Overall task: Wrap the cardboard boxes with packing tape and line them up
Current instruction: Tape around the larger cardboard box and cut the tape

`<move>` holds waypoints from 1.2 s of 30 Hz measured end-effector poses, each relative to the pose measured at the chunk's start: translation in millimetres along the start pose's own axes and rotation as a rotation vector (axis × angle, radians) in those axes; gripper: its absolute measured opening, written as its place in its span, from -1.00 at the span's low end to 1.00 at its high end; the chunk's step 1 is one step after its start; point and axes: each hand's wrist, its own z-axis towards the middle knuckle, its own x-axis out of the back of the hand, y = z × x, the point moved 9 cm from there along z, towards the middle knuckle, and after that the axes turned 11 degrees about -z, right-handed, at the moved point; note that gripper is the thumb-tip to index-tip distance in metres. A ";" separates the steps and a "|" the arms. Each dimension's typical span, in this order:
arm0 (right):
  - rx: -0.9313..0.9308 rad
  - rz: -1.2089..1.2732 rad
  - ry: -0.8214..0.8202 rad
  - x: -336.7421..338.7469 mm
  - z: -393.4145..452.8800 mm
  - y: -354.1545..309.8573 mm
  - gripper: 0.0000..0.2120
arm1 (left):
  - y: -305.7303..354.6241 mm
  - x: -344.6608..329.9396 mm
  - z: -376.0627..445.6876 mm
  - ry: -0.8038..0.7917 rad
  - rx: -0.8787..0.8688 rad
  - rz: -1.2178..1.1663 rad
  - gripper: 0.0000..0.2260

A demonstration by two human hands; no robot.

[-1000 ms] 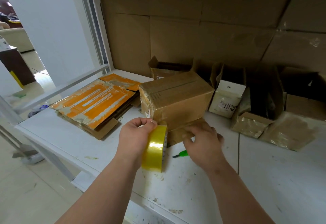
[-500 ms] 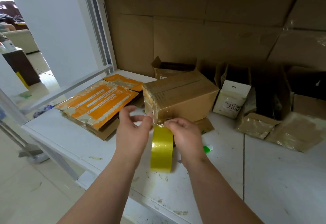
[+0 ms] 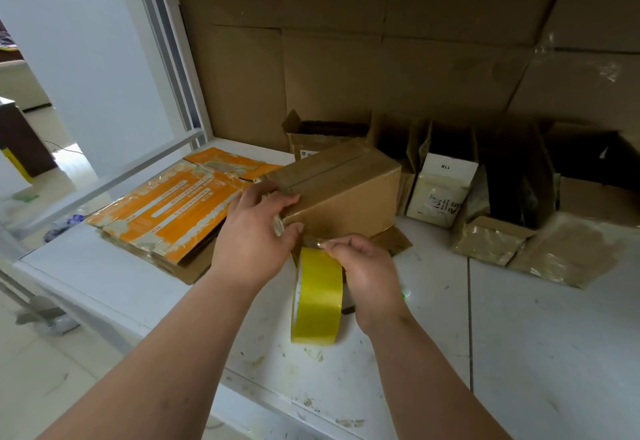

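From my feed, a lot is hard to read: the tape strip between roll and box is clear film, only a glint, so I can't tell exactly where its end sits. My right hand covers the far side of the yellow tape roll, and a green object peeks out just right of that wrist, too hidden to name. The left hand hides the near-left corner of the cardboard box. Left grip: fingers curled over the box's top edge, thumb on its front face, holding it. Right grip: thumb and forefinger pinching the tape at the top of the roll, other fingers curled beside it. The box is closed, glossy w/ tape along its top seam, sitting on the white counter near centre, on a flat cardboard scrap; the roll stands on edge just in front of it. Containers at the back: an open carton behind the box, inside too dark to see; a white box marked 11#, label text unreadable, standing in a dark open carton; further right everything is shadowed. Left of the box lies a stack of flattened orange cartons. Right side: two tape-covered flat packets, edges blurred.
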 end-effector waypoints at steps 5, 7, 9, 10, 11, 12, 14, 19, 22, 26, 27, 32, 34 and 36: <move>-0.047 0.044 0.015 1.1 5.4 9.9 -0.79 | -4.4 3.2 0.9 -0.031 -0.043 0.028 -0.54; -0.047 0.052 0.009 -2.6 4.2 7.7 -0.84 | -6.5 3.1 0.7 -0.043 -0.057 0.044 -0.50; -0.021 0.035 0.003 -6.7 3.7 4.1 -0.84 | -6.6 0.0 -1.2 -0.059 -0.089 0.071 -0.44; 0.004 0.014 -0.001 -8.8 2.9 1.0 -0.83 | -6.9 -0.8 -2.1 -0.060 -0.105 0.069 -0.42; 0.029 -0.009 -0.006 -11.1 1.8 -2.6 -0.81 | -7.6 -0.4 -2.1 -0.065 -0.115 0.060 -0.41; 0.049 -0.030 -0.011 -13.0 0.3 -5.9 -0.81 | -8.4 -0.4 -1.0 -0.085 -0.119 0.051 -0.41; 0.064 -0.057 -0.019 -16.1 -1.6 -8.8 -0.81 | -11.0 -0.6 2.9 -0.162 -0.124 0.056 -0.44; 0.022 -0.018 0.004 -15.9 1.4 -6.3 -0.87 | -17.1 5.4 10.6 -0.263 -0.159 0.066 -0.51; 0.037 -0.008 0.012 -17.3 0.5 -8.2 -0.85 | -15.3 5.7 14.4 -0.273 -0.195 0.097 -0.51; 0.106 0.036 0.003 -23.5 -2.8 -12.8 -0.77 | -7.4 7.7 21.7 -0.270 -0.280 0.116 -0.51; 0.113 0.044 -0.010 -26.0 -2.8 -13.3 -0.77 | -5.3 7.3 22.8 -0.289 -0.303 0.120 -0.51; 0.112 0.039 -0.019 -30.0 1.8 -17.7 -0.75 | -4.5 5.3 30.3 -0.370 -0.359 0.144 -0.53; 0.113 0.029 -0.009 -29.2 2.1 -18.6 -0.74 | -7.2 5.1 30.9 -0.352 -0.371 0.132 -0.56; 0.100 0.043 -0.003 -27.8 2.7 -15.6 -0.72 | -10.7 8.6 29.8 -0.299 -0.346 0.065 -0.58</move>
